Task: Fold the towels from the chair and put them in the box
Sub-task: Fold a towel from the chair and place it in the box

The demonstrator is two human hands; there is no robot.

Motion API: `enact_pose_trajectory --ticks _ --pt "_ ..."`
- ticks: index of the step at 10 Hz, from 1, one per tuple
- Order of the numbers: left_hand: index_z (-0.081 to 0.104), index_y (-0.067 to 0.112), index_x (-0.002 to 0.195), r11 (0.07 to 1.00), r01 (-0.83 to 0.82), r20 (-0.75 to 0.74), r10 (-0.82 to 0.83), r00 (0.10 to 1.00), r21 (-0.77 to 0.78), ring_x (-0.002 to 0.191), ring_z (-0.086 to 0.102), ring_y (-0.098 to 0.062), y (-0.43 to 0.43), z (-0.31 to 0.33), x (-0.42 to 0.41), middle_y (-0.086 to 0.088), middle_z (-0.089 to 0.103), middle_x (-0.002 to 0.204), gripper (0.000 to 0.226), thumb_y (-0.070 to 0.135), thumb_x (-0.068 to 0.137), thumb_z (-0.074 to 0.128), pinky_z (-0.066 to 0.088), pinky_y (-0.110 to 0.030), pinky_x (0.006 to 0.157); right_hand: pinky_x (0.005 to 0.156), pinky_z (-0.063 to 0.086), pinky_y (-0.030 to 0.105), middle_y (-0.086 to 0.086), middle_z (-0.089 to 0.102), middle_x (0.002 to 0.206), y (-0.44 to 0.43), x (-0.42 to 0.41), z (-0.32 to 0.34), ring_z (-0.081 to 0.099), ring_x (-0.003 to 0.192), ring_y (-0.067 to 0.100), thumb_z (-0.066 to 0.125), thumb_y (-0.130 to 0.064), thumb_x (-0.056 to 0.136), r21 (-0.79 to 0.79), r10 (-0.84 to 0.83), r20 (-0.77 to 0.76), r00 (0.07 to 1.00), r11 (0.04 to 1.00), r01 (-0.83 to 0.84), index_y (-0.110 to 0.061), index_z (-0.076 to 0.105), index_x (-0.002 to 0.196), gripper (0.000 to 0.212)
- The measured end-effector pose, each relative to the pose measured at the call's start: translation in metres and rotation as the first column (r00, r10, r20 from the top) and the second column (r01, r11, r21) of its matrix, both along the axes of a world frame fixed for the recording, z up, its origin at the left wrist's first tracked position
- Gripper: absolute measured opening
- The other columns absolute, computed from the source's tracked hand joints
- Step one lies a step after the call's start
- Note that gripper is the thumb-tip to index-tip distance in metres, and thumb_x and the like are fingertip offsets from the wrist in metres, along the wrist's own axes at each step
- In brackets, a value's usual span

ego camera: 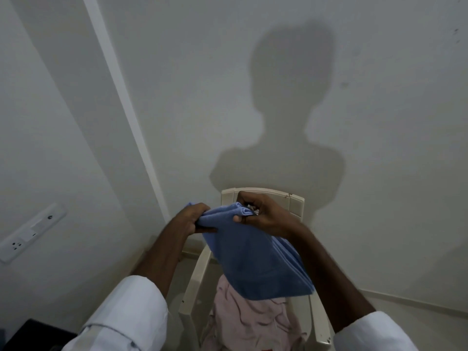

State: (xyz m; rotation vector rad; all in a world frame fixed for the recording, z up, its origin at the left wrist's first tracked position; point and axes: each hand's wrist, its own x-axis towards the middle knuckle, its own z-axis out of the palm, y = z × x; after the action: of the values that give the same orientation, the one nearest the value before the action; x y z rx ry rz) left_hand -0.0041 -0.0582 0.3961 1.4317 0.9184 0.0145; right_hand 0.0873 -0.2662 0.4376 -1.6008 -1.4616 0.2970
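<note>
Above the chair, the left hand and the right hand each gripped tightly the top edge of the blue towel. It hung folded over the pink towel on the seat.

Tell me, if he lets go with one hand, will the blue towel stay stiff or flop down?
Probably flop. The blue towel already hangs limp below the left hand and right hand, which pinch its top edge. It looks soft and folded in layers, so it would likely droop and partly unfold. It seems light, since fingertips alone hold it up.
</note>
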Motion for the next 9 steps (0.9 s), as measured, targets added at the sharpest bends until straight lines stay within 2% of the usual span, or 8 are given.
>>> enact_pose_trajectory --ticks 1,2,4,5,6,7,8,9 --pt "0.063 0.004 0.118 0.999 -0.012 0.036 0.013 0.999 -0.037 0.079 0.067 -0.023 -0.002 0.007 0.004 -0.019 0.065 0.122 0.027 0.012 0.092 0.060 0.060 -0.029 0.066 0.069 0.041 0.025 0.003 0.058 0.082 0.001 -0.002 -0.006 0.051 0.077 0.007 0.066 -0.031 0.092 0.011 0.024 -0.061 0.998 1.000 -0.023 -0.015 0.059 0.089 0.018" --pt "0.061 0.011 0.108 1.000 -0.004 0.002 0.004 1.000 -0.003 0.078 0.066 -0.020 0.001 0.002 0.005 -0.014 0.065 0.118 0.015 0.008 0.094 0.058 0.060 -0.025 0.067 0.074 0.045 0.023 0.002 0.064 0.090 0.000 -0.002 -0.010 0.058 0.082 0.007 0.065 -0.027 0.096 -0.022 0.031 -0.074 0.997 0.999 -0.033 -0.005 0.062 0.098 0.022" --pt "0.024 0.006 0.150 0.948 0.170 -0.194 -0.120 0.974 0.269 0.130 0.046 -0.036 0.005 0.004 0.012 -0.023 0.038 0.149 0.053 0.001 0.101 0.043 0.041 -0.039 0.102 0.068 0.037 0.031 0.010 0.046 0.082 -0.008 0.001 -0.017 0.046 0.076 0.015 0.055 -0.031 0.101 -0.085 0.121 -0.218 0.968 0.986 -0.142 -0.001 0.051 0.089 0.032" --pt "0.006 0.016 0.157 0.949 0.121 0.056 -0.143 0.988 0.292 0.133 0.042 -0.041 0.011 0.010 0.005 -0.023 0.031 0.154 0.088 -0.007 0.089 0.056 0.045 -0.044 0.096 0.068 0.037 0.030 0.014 0.045 0.083 -0.011 0.004 -0.020 0.045 0.078 0.020 0.057 -0.044 0.097 -0.112 0.176 -0.312 0.934 0.969 -0.220 -0.002 0.049 0.088 0.043" --pt "0.000 0.018 0.157 0.885 0.259 0.096 -0.318 0.943 0.387 0.143 0.031 -0.027 0.013 0.016 -0.002 -0.008 0.015 0.161 0.111 0.003 0.071 0.068 0.038 -0.039 0.110 0.069 0.039 0.025 0.006 0.046 0.086 -0.013 0.007 -0.022 0.047 0.079 0.017 0.060 -0.048 0.095 -0.076 0.186 -0.380 0.906 0.970 -0.231 -0.002 0.051 0.088 0.047" --pt "-0.005 0.024 0.157 0.719 0.473 -0.002 -0.548 0.836 0.509 0.138 0.017 -0.004 0.008 0.039 -0.012 0.016 0.005 0.152 0.124 0.028 0.064 0.077 0.025 -0.024 0.112 0.069 0.042 0.022 -0.001 0.052 0.087 -0.018 0.018 -0.026 0.051 0.080 0.011 0.066 -0.050 0.093 0.014 0.141 -0.503 0.853 0.988 -0.155 -0.018 0.058 0.089 0.032" --pt "-0.004 0.030 0.157 0.598 0.573 -0.063 -0.659 0.749 0.560 0.138 0.018 -0.003 0.003 0.047 -0.017 0.014 0.007 0.157 0.117 0.036 0.073 0.079 0.025 -0.022 0.110 0.065 0.041 0.021 -0.004 0.053 0.083 -0.019 0.025 -0.023 0.050 0.077 0.008 0.064 -0.047 0.094 0.026 0.065 -0.504 0.861 0.998 -0.060 -0.019 0.056 0.087 0.030" --pt "-0.001 0.036 0.156 0.501 0.682 -0.096 -0.765 0.637 0.533 0.144 0.021 -0.008 -0.006 0.051 -0.022 0.013 0.003 0.162 0.107 0.031 0.082 0.076 0.033 -0.035 0.115 0.069 0.043 0.019 -0.012 0.058 0.082 -0.015 0.030 -0.019 0.055 0.080 0.004 0.056 -0.024 0.101 -0.012 -0.014 -0.429 0.903 1.000 0.010 -0.016 0.060 0.088 0.016"
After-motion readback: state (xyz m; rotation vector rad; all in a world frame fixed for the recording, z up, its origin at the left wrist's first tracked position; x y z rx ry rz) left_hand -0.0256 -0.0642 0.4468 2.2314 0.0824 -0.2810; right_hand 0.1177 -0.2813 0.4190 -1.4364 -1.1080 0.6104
